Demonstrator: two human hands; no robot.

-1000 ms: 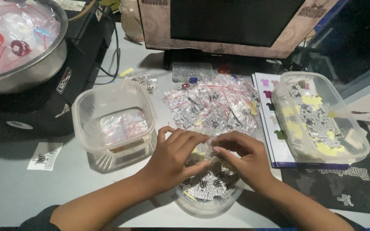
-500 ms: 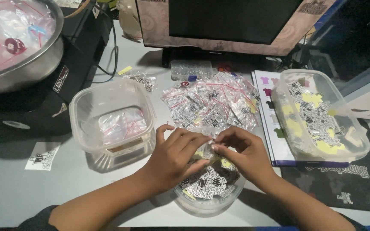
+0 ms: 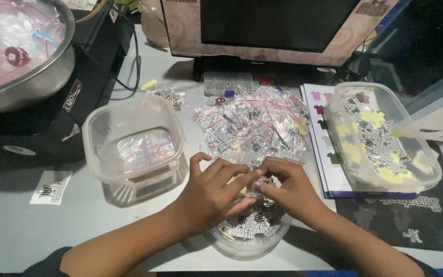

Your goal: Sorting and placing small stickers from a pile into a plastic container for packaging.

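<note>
Left hand [image 3: 208, 192] and right hand [image 3: 290, 187] pinched one small bag [image 3: 255, 185] together over the bowl [image 3: 247, 241], keeping stickers [image 3: 249, 223] within reach

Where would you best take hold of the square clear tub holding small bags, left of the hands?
Probably by the square clear tub rim, coming from above: it stands upright and open, its rolled lip juts outward, and the near edge beside the left hand is free.

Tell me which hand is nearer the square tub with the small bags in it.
Left. The left hand sits just right of the square tub; the right hand is farther right, over the round bowl.
</note>
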